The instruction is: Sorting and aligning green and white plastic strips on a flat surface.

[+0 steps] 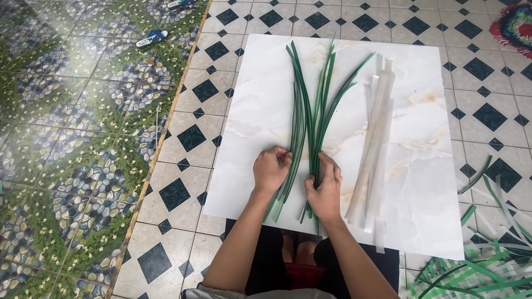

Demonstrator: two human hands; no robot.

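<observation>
A white marble-patterned board (pixel 260 99) lies on the tiled floor. Two bundles of long green strips lie on it, fanning away from me. My left hand (pixel 271 169) is closed on the left bundle of green strips (pixel 297 105) near its lower end. My right hand (pixel 324 188) is closed on the right bundle of green strips (pixel 328 94) just beside it. A bundle of long white strips (pixel 377 133) lies to the right of my right hand, untouched.
A heap of loose green and white strips (pixel 482 266) lies on the floor at the lower right. Blue sandals (pixel 152 37) rest on the pebble-patterned floor at upper left. A colourful mat (pixel 515 25) sits at the top right corner.
</observation>
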